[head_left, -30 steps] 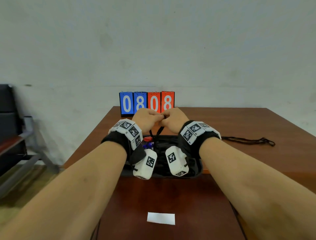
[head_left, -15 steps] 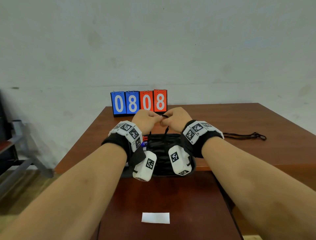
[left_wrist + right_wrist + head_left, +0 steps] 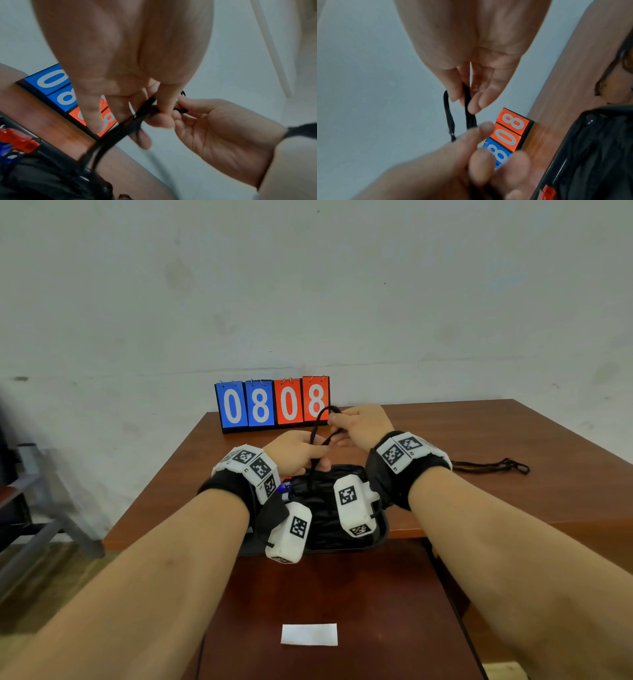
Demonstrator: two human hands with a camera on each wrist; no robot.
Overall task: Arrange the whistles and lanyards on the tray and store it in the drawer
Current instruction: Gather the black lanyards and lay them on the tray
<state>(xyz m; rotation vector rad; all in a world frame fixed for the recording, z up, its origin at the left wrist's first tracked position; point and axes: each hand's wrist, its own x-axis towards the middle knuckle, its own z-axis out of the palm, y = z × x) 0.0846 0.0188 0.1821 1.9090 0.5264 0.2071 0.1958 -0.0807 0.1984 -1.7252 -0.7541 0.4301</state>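
Observation:
Both hands hold one black lanyard (image 3: 317, 429) above the black tray (image 3: 380, 537) at the table's middle. My left hand (image 3: 298, 451) pinches the bundled cord (image 3: 137, 121) between thumb and fingers, lower and nearer the tray. Higher up, my right hand (image 3: 359, 422) pinches the cord's looped end (image 3: 467, 104) in front of the scoreboard. The cord runs down into the tray, which holds more black cords, a red whistle (image 3: 18, 140) and a blue whistle (image 3: 284, 487). A second black lanyard (image 3: 489, 465) lies on the table to the right.
A flip scoreboard (image 3: 272, 402) reading 0808 stands at the table's far edge against the white wall. A white paper slip (image 3: 309, 634) lies on the darker lower surface near me. A grey metal frame (image 3: 30, 501) stands on the floor at the left.
My hands, which were pinched together above the tray, have come apart: the right has risen toward the scoreboard, drawing out a loop of cord, and the left has dropped toward the tray.

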